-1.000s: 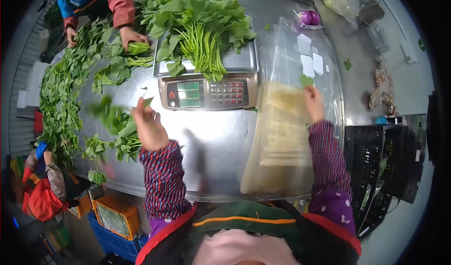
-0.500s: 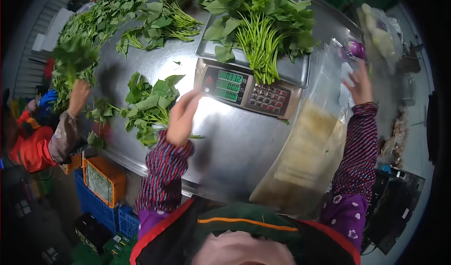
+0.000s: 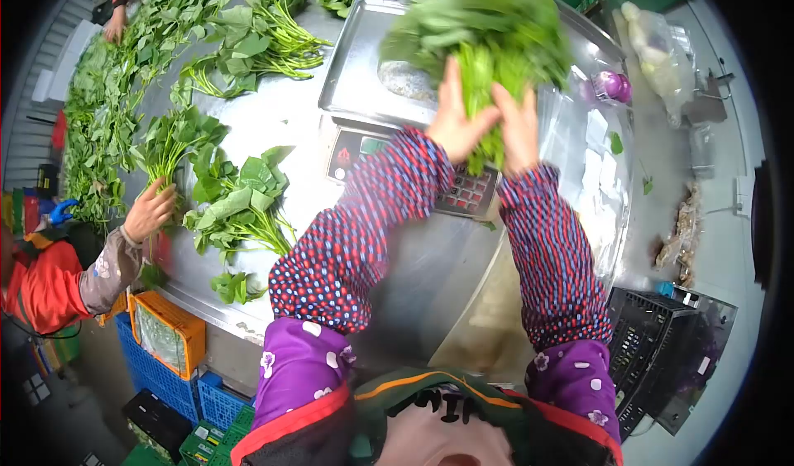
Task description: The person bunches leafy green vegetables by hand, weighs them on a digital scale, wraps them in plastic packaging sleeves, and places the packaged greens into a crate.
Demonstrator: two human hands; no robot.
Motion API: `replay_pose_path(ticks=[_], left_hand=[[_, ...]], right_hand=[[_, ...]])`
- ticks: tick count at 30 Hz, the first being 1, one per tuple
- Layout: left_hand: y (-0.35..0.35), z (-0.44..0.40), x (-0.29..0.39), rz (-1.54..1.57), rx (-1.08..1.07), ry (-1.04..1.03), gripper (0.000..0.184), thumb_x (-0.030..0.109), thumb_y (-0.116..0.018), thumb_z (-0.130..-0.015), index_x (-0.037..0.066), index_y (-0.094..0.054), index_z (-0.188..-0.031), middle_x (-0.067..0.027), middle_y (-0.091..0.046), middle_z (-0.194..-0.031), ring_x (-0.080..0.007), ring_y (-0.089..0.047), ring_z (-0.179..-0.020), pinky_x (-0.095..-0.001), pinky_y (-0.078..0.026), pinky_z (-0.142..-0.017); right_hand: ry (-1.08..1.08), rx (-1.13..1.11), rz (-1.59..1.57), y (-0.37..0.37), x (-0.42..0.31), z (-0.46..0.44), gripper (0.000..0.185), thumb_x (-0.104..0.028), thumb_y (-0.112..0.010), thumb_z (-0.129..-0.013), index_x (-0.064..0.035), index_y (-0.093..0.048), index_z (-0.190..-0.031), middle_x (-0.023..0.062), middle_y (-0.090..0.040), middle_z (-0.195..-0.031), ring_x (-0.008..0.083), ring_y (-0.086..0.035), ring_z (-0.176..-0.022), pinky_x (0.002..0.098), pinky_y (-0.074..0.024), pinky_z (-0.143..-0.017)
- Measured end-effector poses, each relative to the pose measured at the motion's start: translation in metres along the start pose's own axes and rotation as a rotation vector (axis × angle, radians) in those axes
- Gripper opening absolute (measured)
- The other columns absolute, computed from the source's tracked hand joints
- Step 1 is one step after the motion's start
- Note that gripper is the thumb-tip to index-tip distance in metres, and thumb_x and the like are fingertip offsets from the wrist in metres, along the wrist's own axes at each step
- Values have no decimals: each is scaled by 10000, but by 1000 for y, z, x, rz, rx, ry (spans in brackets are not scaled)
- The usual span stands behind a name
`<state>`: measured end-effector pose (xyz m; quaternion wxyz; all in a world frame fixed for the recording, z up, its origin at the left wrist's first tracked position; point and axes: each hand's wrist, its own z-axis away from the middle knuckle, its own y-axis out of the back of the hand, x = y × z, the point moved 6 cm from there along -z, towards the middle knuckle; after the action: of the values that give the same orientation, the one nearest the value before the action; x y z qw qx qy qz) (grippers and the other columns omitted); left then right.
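Observation:
A large bunch of leafy greens (image 3: 488,28), blurred by motion, is held above the right part of the scale's metal tray (image 3: 356,61). My left hand (image 3: 459,123) is closed against the left side of its stems. On the other side, my right hand (image 3: 519,131) presses the same stems. My left sleeve covers part of the scale's front panel, leaving some keypad buttons (image 3: 470,191) in sight. A smaller bunch of greens (image 3: 240,201) lies on the metal table left of my left arm.
At the left, another person's hand (image 3: 151,210) grips an upright bunch. A long heap of greens (image 3: 99,135) lies along the table's far left. Clear plastic bags (image 3: 595,176) and a purple roll (image 3: 612,86) lie to the right. Crates (image 3: 169,334) stand below the left edge.
Both my hands have come together over the scale and taken hold of the bunch that lay on its tray. The bunch is lifted. At the left, the person's hand with greens has moved lower.

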<state>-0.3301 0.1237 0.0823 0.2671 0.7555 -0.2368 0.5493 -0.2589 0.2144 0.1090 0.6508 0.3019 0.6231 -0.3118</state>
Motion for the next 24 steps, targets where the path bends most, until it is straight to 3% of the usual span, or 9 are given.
replay_pose_path(ticks=[2,3,7,11,13,16,19,20,24], left_hand=[[-26,35,58,5,-77,-74,843,195,-610,-791,-67,-29,-1342,-234,-318,-1302,-280,-340,-1214,-353,-263,-1017],[-44,58,78,122,-155,-112,818,180,-612,-789,-64,-58,-1340,-229,-320,-1299,-271,-338,-1214,-352,-261,-1016],[-124,188,103,598,-262,114,730,128,-598,-791,-53,-134,-1324,-194,-381,-1266,-253,-391,-1177,-334,-303,-989],[-185,332,10,345,-311,673,665,67,-606,-766,-6,-216,-1299,-157,-461,-1201,-225,-447,-1123,-329,-358,-946],[-194,366,-25,564,-121,719,651,41,-613,-748,4,-241,-1281,-154,-482,-1173,-219,-455,-1114,-336,-376,-928],[-177,338,15,347,-320,723,740,87,-619,-727,-21,-180,-1313,-200,-377,-1258,-290,-417,-1146,-376,-325,-972],[-167,355,-7,229,-284,636,783,81,-635,-686,-29,-180,-1314,-215,-356,-1270,-289,-355,-1193,-383,-278,-1003],[-151,361,-5,102,-316,589,746,122,-632,-712,-14,-212,-1313,-206,-363,-1257,-296,-398,-1137,-391,-326,-954],[-69,333,43,-394,-314,345,720,129,-602,-692,-44,-248,-1294,-240,-346,-1249,-343,-347,-1158,-410,-306,-969]], right_hand=[[-28,6,11,61,-9,40,582,-229,-535,-862,36,-272,-1308,144,-401,-1284,229,-416,-1155,311,-341,-958],[-26,-72,-292,90,-8,65,508,-255,-466,-897,20,-302,-1292,132,-420,-1268,233,-435,-1142,331,-354,-954],[-68,119,-403,198,7,205,458,-284,-382,-924,-11,-328,-1288,120,-470,-1221,231,-472,-1108,356,-362,-952],[-658,383,-413,263,120,321,477,-373,-404,-909,-26,-420,-1236,108,-521,-1168,202,-499,-1068,351,-379,-929],[-785,244,-765,257,161,342,489,-386,-410,-904,-18,-430,-1225,105,-534,-1153,197,-514,-1045,346,-395,-908],[-893,288,-587,261,141,341,509,-426,-429,-889,-39,-440,-1219,114,-533,-1144,209,-529,-1008,341,-424,-859],[-794,233,245,291,92,345,478,-393,-467,-882,-25,-462,-1187,108,-558,-1093,196,-548,-963,311,-439,-792],[-521,39,473,318,105,359,397,-299,-537,-855,-16,-492,-1129,83,-570,-1013,164,-541,-902,272,-430,-743],[-348,355,643,413,73,365,321,-157,-595,-782,-13,-511,-1056,93,-570,-943,132,-515,-846,257,-421,-742]])
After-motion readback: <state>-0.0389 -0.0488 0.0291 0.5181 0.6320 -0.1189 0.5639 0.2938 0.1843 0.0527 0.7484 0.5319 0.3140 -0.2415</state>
